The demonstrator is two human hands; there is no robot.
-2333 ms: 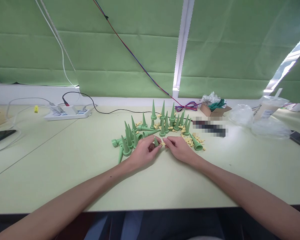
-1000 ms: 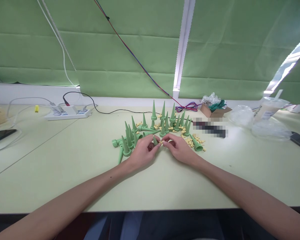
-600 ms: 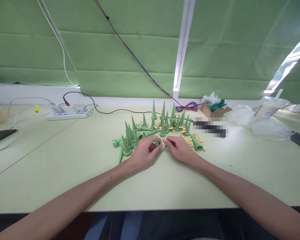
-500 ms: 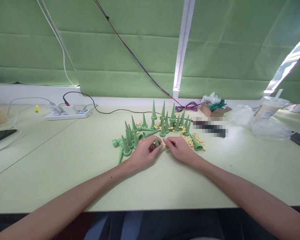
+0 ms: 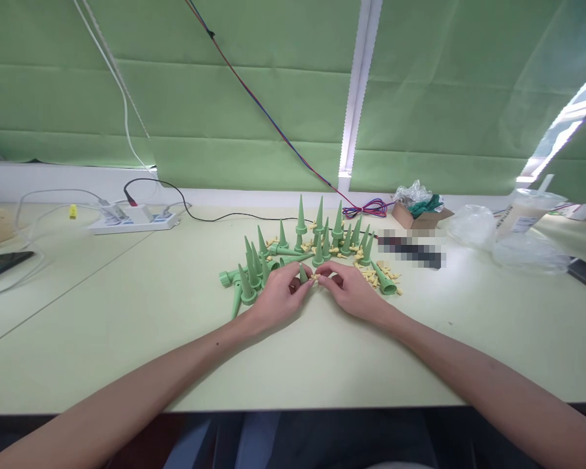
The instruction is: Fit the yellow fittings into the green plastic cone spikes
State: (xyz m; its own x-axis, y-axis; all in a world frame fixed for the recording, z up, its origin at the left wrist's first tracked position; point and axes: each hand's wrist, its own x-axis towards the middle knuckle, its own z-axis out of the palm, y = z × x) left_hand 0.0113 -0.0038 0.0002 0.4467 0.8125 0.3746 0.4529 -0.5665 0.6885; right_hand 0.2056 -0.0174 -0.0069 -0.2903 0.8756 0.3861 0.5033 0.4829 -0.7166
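Observation:
My left hand (image 5: pixel 278 298) is closed round a green plastic cone (image 5: pixel 303 273), tip up, on the pale green table (image 5: pixel 127 312). My right hand (image 5: pixel 352 291) pinches a small yellow piece (image 5: pixel 315 278) against the side of that cone. Just beyond my hands stand and lie several more green cones (image 5: pixel 317 234), with small yellow pieces (image 5: pixel 371 277) scattered among them.
A white power strip (image 5: pixel 129 223) with cables lies at the back left, and a dark phone (image 5: pixel 0 262) at the left edge. At the back right are a small cardboard box (image 5: pixel 420 213), plastic bags (image 5: pixel 527 251) and a plastic cup (image 5: pixel 525 210). Green blinds hang behind.
My hands have stayed together at the same spot. The fingers shifted slightly, bringing the yellow piece closer against the cone.

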